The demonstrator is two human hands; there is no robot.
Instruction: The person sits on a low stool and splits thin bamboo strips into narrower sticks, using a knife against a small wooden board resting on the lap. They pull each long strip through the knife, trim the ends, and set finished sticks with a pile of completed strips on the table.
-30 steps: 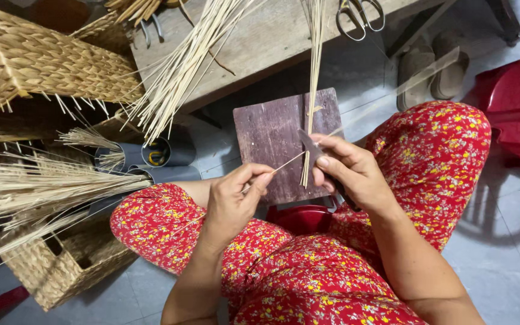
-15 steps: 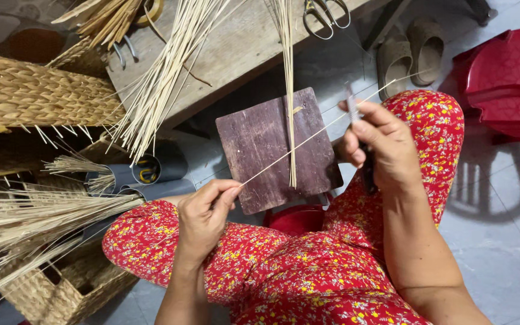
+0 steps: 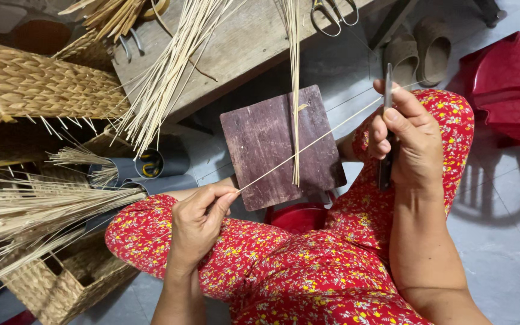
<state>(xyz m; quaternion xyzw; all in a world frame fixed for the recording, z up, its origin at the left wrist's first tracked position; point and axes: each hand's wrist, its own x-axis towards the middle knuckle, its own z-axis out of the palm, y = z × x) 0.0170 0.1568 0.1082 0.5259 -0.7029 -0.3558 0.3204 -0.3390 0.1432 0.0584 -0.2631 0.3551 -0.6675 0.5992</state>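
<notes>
My left hand [image 3: 200, 219] pinches the near end of a thin pale bamboo strip [image 3: 308, 144]. The strip runs up and to the right across a dark wooden board [image 3: 260, 144] that rests over my knees. My right hand [image 3: 407, 135] grips a dark-handled knife [image 3: 386, 129], blade pointing away from me, with the strip passing at the blade and thumb. Another bundle of thin strips [image 3: 295, 90] hangs down over the board. I sit in red flowered trousers [image 3: 308, 277].
A wooden bench [image 3: 236, 48] ahead carries loose strips and scissors [image 3: 332, 15]. Woven baskets [image 3: 31, 90] and bundles of straw [image 3: 37, 207] fill the left side. A red plastic stool [image 3: 507, 84] and a pair of sandals [image 3: 416, 51] stand at right.
My hands have drawn apart: the right hand with the knife moved up and right, the left stayed low, and the strip now stretches long between them.
</notes>
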